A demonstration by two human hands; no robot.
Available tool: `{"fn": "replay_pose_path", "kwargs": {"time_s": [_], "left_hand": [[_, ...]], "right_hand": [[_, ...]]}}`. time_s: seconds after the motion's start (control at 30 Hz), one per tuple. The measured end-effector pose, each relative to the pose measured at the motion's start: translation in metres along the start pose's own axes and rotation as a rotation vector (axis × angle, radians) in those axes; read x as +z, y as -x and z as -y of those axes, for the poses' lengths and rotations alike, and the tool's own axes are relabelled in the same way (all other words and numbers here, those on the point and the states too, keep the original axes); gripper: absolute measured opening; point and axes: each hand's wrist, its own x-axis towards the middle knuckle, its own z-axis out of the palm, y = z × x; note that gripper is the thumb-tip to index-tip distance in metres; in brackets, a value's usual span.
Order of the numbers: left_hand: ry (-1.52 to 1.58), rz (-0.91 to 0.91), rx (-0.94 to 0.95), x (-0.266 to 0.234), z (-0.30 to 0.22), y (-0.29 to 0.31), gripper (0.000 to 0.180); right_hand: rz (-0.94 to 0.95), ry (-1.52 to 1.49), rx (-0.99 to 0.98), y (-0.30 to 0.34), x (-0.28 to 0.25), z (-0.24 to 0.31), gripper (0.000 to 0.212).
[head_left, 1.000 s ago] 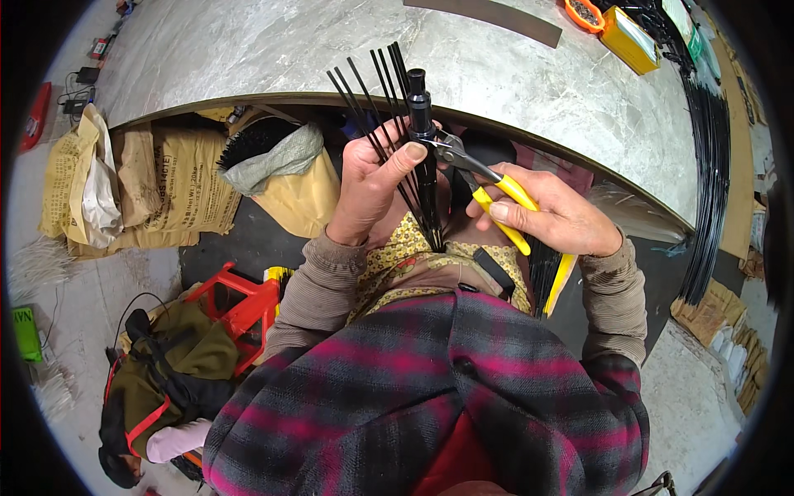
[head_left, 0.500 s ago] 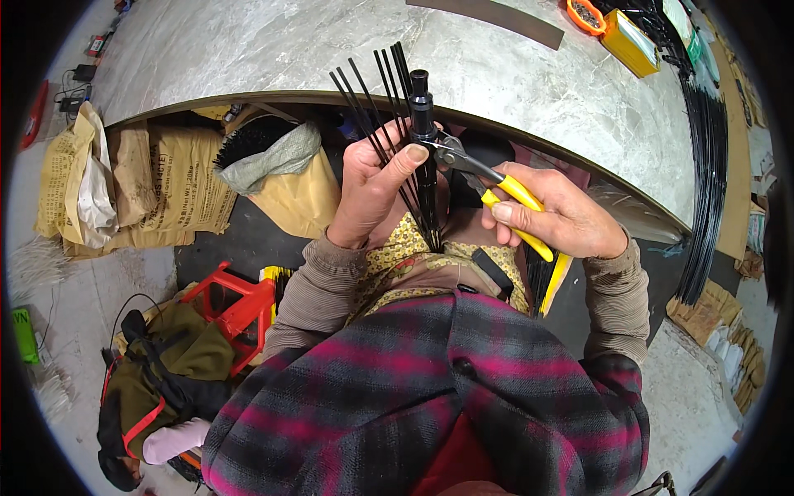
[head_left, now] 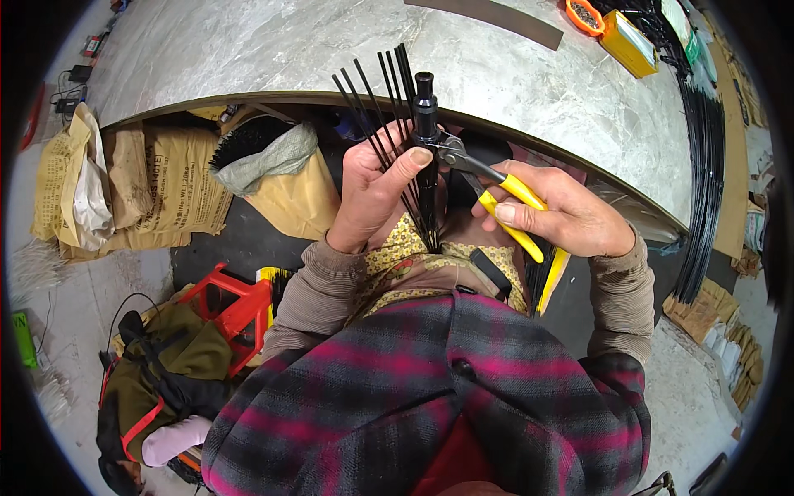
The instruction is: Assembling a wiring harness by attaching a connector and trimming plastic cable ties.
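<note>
My left hand [head_left: 374,192] is closed around what looks like a black umbrella frame, its thumb pressed near the collar. The black stepped tip [head_left: 425,109] of the frame points up, away from me. Several thin black ribs [head_left: 404,70] fan out past the fingers on the left; others run down toward my lap. In my right hand [head_left: 575,217] is a pair of pliers with yellow handles [head_left: 524,192], the handles spread apart. Their metal jaws [head_left: 452,154] sit at the collar beside my left thumb; exactly what lies between them is too small to make out.
A grey marble-patterned table [head_left: 248,58] curves across the front. On it are a brown strip [head_left: 488,21], an orange bowl [head_left: 585,16], a yellow box [head_left: 627,43] and long black rods [head_left: 703,190]. An open sack [head_left: 294,194], paper bags [head_left: 186,182] and a red stool [head_left: 219,298] stand left.
The pliers' handles have spread slightly wider, and my right hand has shifted a little to the right. My left hand and the frame have barely moved.
</note>
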Motion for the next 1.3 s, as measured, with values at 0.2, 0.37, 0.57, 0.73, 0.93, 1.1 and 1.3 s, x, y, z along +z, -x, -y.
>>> {"fn": "replay_pose_path", "kwargs": {"time_s": [0.2,0.37,0.57,0.73,0.93,1.1,1.3], "left_hand": [[0.045,-0.017,-0.015,0.004,-0.003,0.002,0.022],[0.050,0.016,0.009,0.002,-0.004,0.002,0.024],[-0.053,0.065,0.076,0.003,-0.004,0.000,0.022],[0.008,0.102,0.078,0.000,0.001,-0.001,0.018],[0.002,0.097,0.076,-0.001,0.001,0.002,0.018],[0.194,-0.014,-0.080,0.001,-0.002,0.002,0.023],[0.178,-0.012,-0.097,-0.005,0.001,0.001,0.024]], "right_hand": [[0.018,0.069,0.065,0.000,-0.002,0.011,0.024],[0.072,0.103,0.114,-0.001,-0.010,0.023,0.022],[0.154,0.153,0.200,0.000,-0.024,0.041,0.021],[0.210,0.223,0.282,-0.006,-0.033,0.058,0.022],[0.248,0.149,0.302,-0.007,-0.034,0.056,0.025],[0.171,0.277,0.133,-0.010,-0.023,0.037,0.034],[0.045,0.165,0.028,0.002,-0.002,0.005,0.039]]}}
